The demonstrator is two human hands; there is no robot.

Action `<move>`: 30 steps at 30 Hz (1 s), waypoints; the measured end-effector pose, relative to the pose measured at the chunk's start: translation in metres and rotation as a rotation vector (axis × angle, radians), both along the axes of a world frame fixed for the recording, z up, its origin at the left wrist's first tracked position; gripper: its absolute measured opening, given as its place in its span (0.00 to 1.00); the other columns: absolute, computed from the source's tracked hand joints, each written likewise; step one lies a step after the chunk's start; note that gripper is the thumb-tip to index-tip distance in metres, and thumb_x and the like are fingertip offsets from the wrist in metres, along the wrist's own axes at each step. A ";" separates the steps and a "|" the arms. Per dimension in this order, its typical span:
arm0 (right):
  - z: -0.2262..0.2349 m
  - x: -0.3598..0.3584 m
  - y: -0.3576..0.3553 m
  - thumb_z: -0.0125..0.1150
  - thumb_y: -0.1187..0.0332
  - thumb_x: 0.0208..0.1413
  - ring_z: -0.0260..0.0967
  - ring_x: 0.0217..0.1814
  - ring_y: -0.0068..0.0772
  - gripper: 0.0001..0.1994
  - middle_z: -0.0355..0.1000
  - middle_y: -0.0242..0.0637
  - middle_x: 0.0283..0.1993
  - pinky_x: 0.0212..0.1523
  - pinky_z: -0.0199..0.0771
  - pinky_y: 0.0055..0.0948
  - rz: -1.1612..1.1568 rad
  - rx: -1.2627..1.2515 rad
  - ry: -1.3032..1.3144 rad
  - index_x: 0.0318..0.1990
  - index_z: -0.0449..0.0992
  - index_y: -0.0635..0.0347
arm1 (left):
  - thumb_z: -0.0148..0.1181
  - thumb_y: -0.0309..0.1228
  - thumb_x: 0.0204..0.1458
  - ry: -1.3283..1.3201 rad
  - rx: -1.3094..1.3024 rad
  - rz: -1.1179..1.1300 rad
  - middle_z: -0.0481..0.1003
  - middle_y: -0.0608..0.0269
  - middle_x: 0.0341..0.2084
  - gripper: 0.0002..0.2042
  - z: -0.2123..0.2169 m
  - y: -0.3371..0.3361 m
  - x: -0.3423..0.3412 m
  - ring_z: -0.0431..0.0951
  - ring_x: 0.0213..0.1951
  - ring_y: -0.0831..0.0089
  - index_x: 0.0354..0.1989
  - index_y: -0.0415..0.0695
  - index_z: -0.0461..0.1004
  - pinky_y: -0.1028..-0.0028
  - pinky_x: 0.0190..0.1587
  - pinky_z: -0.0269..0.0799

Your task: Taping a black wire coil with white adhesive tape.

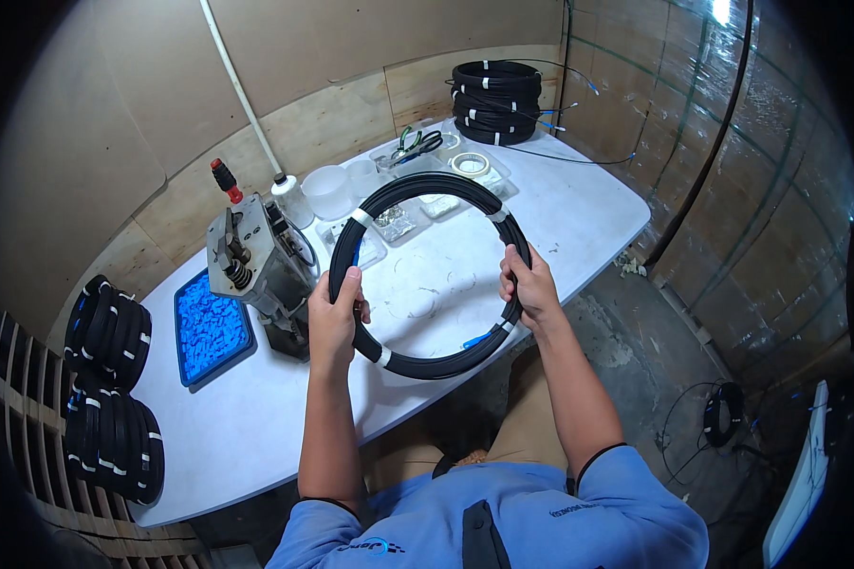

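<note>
I hold a round coil of black cable point(417, 188), bound with several white tape bands, up over the white table point(579, 204). My left hand point(335, 318) grips the coil's left side. My right hand point(529, 284) grips its right side, near a short blue cable end point(479, 338) that sticks out at the lower right. Both arms reach in from below, in blue short sleeves.
A grey metal bench machine with a red-handled lever point(256, 261) stands left of the coil. A blue tray of small blue parts point(211, 327) lies beside it. Stacked black coils sit at far left point(109, 332) and at the back point(495, 100). Clear containers, tape roll and pliers lie behind.
</note>
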State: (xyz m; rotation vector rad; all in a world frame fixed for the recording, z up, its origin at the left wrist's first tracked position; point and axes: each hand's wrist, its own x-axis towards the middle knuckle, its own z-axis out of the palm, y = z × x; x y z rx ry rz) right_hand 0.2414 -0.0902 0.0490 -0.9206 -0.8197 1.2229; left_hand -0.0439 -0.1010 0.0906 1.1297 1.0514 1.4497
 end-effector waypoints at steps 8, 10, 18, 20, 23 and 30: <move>0.026 0.020 -0.001 0.63 0.49 0.58 0.58 0.17 0.14 0.29 0.61 0.23 0.22 0.18 0.61 0.18 0.161 0.265 -0.173 0.58 0.67 0.60 | 0.64 0.41 0.58 0.218 0.149 -0.073 0.79 0.61 0.35 0.18 0.005 0.011 -0.025 0.77 0.39 0.77 0.44 0.36 0.75 0.75 0.43 0.72; 0.050 0.028 -0.002 0.66 0.49 0.56 0.61 0.18 0.14 0.31 0.64 0.23 0.23 0.18 0.61 0.18 0.201 0.321 -0.382 0.59 0.69 0.60 | 0.65 0.38 0.57 0.292 0.229 -0.105 0.79 0.61 0.34 0.18 0.023 0.009 -0.020 0.76 0.39 0.78 0.46 0.36 0.74 0.76 0.43 0.71; 0.154 0.022 0.011 0.72 0.63 0.53 0.70 0.41 0.21 0.25 0.76 0.33 0.39 0.45 0.70 0.25 0.446 0.402 -0.952 0.57 0.74 0.60 | 0.69 0.25 0.47 0.412 0.174 -0.231 0.71 0.73 0.19 0.18 0.047 -0.002 0.006 0.67 0.17 0.84 0.47 0.36 0.75 0.80 0.21 0.61; 0.155 0.024 0.017 0.72 0.62 0.53 0.70 0.41 0.22 0.25 0.76 0.33 0.38 0.45 0.70 0.25 0.428 0.427 -0.924 0.57 0.75 0.59 | 0.68 0.22 0.46 0.212 0.155 -0.195 0.70 0.72 0.17 0.18 0.036 -0.002 0.006 0.64 0.15 0.85 0.47 0.36 0.75 0.82 0.18 0.58; 0.125 0.029 0.029 0.70 0.57 0.55 0.70 0.40 0.23 0.27 0.75 0.34 0.37 0.45 0.69 0.25 0.329 0.505 -0.829 0.59 0.73 0.57 | 0.68 0.22 0.46 0.032 0.113 -0.129 0.69 0.70 0.18 0.14 0.024 -0.005 -0.003 0.65 0.15 0.84 0.42 0.38 0.73 0.82 0.18 0.59; 0.014 0.005 0.001 0.43 0.42 0.68 0.74 0.34 0.31 0.25 0.72 0.36 0.35 0.36 0.76 0.33 0.115 0.211 0.025 0.46 0.69 0.57 | 0.67 0.29 0.51 -0.268 -0.012 -0.112 0.61 0.74 0.16 0.12 0.008 0.005 -0.012 0.60 0.15 0.83 0.36 0.45 0.68 0.78 0.19 0.60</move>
